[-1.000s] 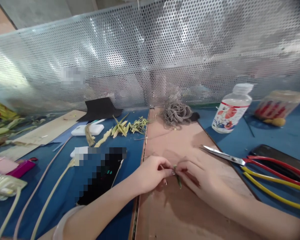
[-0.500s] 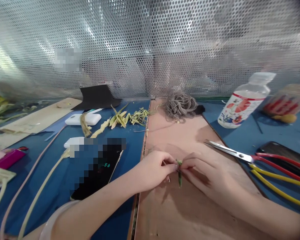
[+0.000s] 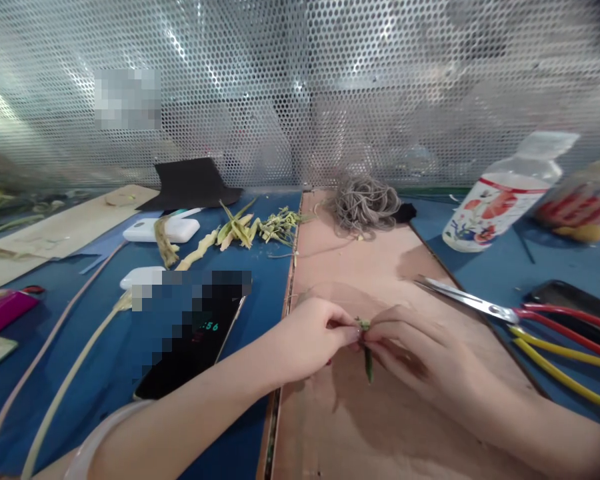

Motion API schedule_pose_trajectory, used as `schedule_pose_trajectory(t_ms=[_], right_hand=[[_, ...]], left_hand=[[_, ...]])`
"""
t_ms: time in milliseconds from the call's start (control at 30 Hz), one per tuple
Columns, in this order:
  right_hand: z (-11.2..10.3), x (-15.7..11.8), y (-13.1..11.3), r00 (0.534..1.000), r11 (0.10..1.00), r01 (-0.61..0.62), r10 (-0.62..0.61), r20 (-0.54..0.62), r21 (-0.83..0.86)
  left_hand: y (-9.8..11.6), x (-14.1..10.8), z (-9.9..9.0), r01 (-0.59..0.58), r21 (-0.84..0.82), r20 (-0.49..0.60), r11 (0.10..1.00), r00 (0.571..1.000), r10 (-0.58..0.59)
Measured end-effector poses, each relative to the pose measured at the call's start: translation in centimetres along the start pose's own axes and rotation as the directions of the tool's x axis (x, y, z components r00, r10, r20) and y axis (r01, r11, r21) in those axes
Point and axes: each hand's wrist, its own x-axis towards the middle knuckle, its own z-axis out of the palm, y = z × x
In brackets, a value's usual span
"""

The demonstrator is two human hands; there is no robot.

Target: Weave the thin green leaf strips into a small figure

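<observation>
Over the wooden board, my left hand pinches a small green plant piece between thumb and fingertips. My right hand grips the same piece from the other side, its fingertips nearly touching those of the left. A pale green tip shows above the fingers and a dark green part hangs below them. Beyond the hands lies a tangle of grey thread on the board. Scissors with red and yellow handles rest at the right, blades over the board's edge.
A phone lies left of my hands. Behind it are yellow-green plant pieces, a white device and a black sheet. Cables cross the left side. A bottle and jar stand right, before a perforated metal wall.
The view has shifted slightly. Both hands stay together at the plant piece, and more of its dark green lower part shows below the fingers.
</observation>
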Motion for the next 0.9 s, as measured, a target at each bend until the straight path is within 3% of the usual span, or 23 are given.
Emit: schedule_pose_trajectory(t_ms=[300, 400, 500, 900], right_hand=[[-0.29, 0.26, -0.16, 0.998, 0.998, -0.060, 0.060, -0.010, 0.016], [-0.27, 0.22, -0.04, 1.000, 1.000, -0.021, 0.020, -0.013, -0.017], [-0.16, 0.17, 0.09, 1.000, 0.999, 0.028, -0.028, -0.012, -0.041], [-0.82, 0.74, -0.28, 1.000, 1.000, 0.019, -0.019, -0.008, -0.021]], left_hand=[[-0.25, -0.09, -0.78, -0.018, -0.102, 0.107, 0.995, 0.994, 0.029], [-0.14, -0.06, -0.90, -0.048, -0.097, 0.125, 0.994, 0.990, 0.060], [-0.25, 0.10, -0.88, -0.092, -0.103, 0.124, 0.990, 0.987, 0.105], [-0.44, 0.33, -0.76, -0.029, -0.033, 0.075, 0.999, 0.997, 0.031]])
